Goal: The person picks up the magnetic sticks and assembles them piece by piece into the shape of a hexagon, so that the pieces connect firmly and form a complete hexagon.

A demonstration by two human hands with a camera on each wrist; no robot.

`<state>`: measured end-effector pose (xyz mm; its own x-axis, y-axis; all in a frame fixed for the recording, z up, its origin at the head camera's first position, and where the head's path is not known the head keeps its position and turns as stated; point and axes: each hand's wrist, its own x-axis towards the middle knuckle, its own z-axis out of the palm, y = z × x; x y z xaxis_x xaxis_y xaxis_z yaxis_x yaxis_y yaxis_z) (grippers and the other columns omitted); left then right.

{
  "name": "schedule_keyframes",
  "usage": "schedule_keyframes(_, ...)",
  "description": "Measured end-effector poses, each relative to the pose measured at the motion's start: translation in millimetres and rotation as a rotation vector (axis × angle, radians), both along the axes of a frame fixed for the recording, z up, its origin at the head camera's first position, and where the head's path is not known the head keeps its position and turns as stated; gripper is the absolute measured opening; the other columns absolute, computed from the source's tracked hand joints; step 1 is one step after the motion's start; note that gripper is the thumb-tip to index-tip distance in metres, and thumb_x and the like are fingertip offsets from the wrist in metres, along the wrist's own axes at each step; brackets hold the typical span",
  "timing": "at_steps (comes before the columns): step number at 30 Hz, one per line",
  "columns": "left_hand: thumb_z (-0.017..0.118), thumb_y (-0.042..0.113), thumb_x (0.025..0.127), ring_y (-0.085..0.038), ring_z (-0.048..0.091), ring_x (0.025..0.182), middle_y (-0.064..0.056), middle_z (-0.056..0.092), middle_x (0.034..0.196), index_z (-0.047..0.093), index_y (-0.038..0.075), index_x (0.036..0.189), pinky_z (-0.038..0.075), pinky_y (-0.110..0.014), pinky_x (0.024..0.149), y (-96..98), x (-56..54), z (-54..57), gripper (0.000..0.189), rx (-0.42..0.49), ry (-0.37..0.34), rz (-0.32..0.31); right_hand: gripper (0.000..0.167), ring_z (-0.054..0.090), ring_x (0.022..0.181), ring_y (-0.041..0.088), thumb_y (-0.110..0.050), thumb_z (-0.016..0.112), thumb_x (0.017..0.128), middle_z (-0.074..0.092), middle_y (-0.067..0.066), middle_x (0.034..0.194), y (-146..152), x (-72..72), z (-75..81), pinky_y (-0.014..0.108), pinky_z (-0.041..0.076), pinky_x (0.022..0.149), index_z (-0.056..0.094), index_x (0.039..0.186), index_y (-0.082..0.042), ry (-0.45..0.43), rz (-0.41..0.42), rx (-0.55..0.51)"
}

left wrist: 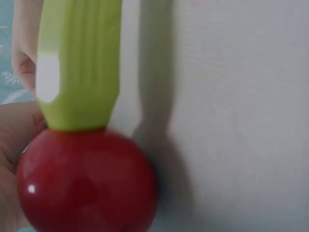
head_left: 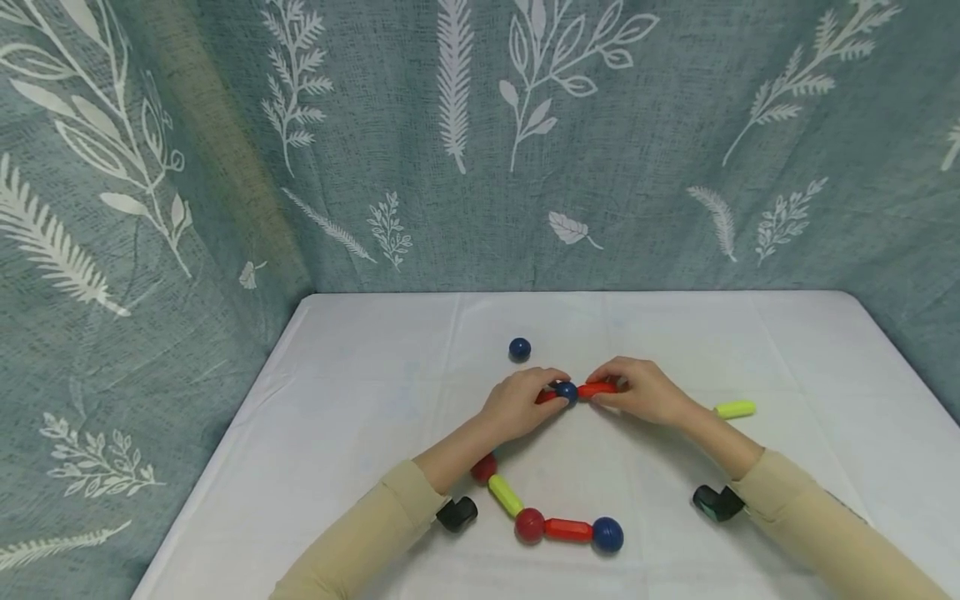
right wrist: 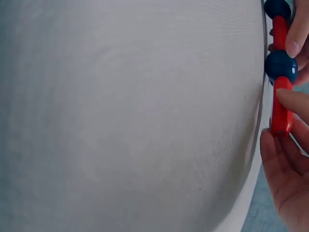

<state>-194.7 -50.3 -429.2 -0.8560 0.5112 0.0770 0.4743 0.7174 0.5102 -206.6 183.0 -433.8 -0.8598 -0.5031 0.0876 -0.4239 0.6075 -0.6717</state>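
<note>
My left hand (head_left: 521, 404) grips a red rod (right wrist: 279, 31) between two blue balls, its fingertips by the nearer blue ball (head_left: 567, 392). My right hand (head_left: 645, 392) pinches a second red rod (head_left: 597, 390), whose end touches that same ball. Below the left forearm runs a joined chain: a red ball (head_left: 483, 468), a yellow-green rod (head_left: 506, 495), another red ball (head_left: 530, 526), a red rod (head_left: 567, 530) and a blue ball (head_left: 607, 535). The left hand and arm hide the chain's upper part. A yellow-green rod (left wrist: 79, 63) and red ball (left wrist: 87, 181) fill the left wrist view.
A loose blue ball (head_left: 520, 349) lies beyond the left hand. One yellow-green rod (head_left: 735, 409) lies right of the right wrist. A white cloth covers the table (head_left: 390, 358); a patterned teal curtain (head_left: 420, 150) hangs behind. Black wrist devices (head_left: 457, 514) sit below both forearms.
</note>
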Motion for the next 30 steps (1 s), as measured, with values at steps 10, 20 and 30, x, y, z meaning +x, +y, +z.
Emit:
schedule_keyframes(10,0.067,0.032,0.093,-0.013,0.062,0.093,-0.001,0.067,0.111,0.070,0.012,0.116,0.051,-0.027,0.075,2.7,-8.2,17.5,0.031,-0.103,0.050,-0.057,0.023,0.065,0.094,0.024,-0.002,0.073,0.085,0.068,0.008,0.102,-2.4,-1.8,-2.4,0.036,0.054,0.081,0.070,0.107,-0.002,0.009,0.033,-0.085)
schedule_keyframes(20,0.069,0.032,0.092,-0.009,0.058,0.079,0.002,0.068,0.097,0.074,0.013,0.111,0.048,-0.025,0.064,1.0,-14.9,16.5,0.027,-0.143,-0.089,-0.056,0.020,0.066,0.095,0.022,-0.011,0.073,0.088,0.070,0.005,0.102,-13.9,-5.1,-2.1,0.036,0.053,0.081,0.071,0.107,-0.008,-0.088,0.030,-0.090)
schedule_keyframes(30,0.068,0.030,0.093,-0.009,0.053,0.073,0.002,0.069,0.096,0.074,0.015,0.112,0.043,-0.024,0.061,-1.6,-12.5,12.2,0.025,-0.109,-0.061,-0.051,0.025,0.063,0.101,0.030,-0.017,0.062,0.096,0.067,0.012,0.111,-43.5,-43.1,12.3,0.043,0.052,0.083,0.067,0.117,-0.004,-0.090,-0.021,-0.081)
